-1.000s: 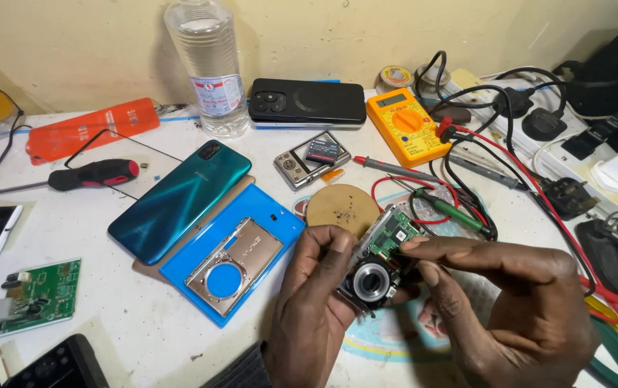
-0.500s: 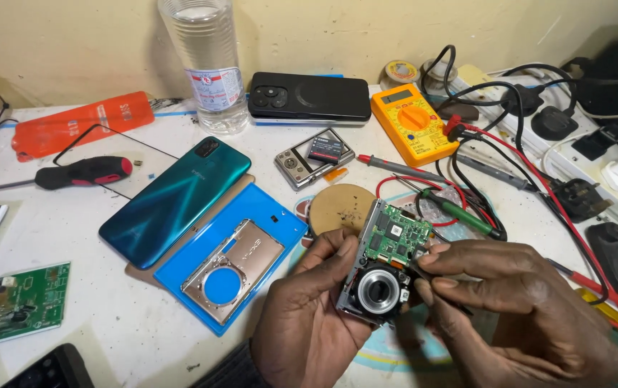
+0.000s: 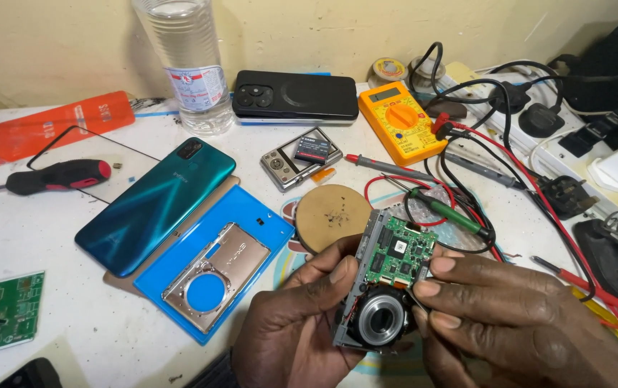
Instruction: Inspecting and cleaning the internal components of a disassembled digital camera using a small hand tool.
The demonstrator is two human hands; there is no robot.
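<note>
The left hand [image 3: 291, 323] and right hand [image 3: 517, 316] were closed on a stripped camera module [image 3: 380, 294], fingers [image 3: 434, 264] pinching its edges, above the worktop [image 3: 64, 338] near its front edge. The lens barrel [image 3: 379, 318] was pointed up at the viewer; a green circuit board [image 3: 399, 253] was tilted open above it. Just behind, a round tan disc [image 3: 332, 213] and a green-handled tool [image 3: 447, 212] among red and black leads were seen. Further out lay a blue tray [image 3: 251, 215] with a metal frame [image 3: 215, 273], a teal phone [image 3: 154, 205] and a yellow multimeter [image 3: 402, 121]. Judged risk: the board's flex connection could be torn if the board were tilted further, or the lens smudged by a slipped thumb.
</note>
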